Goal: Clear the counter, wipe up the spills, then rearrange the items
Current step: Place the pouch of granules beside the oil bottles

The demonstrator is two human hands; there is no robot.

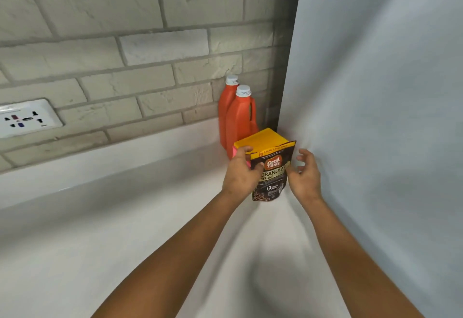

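A dark coffee-granules pouch (273,175) stands upright on the white counter (125,230) in the far right corner. My left hand (240,172) grips its left edge, thumb on the front. My right hand (307,173) hovers just right of the pouch with fingers loosely curled, holding nothing. Directly behind the pouch sits a yellow box (260,139) with a pink side. Two orange bottles (239,117) with white caps stand behind the box against the brick wall.
A pale wall or panel (375,117) closes the right side next to the pouch. A white wall socket (27,118) is set in the brick backsplash at the left. The counter stretches left and toward me.
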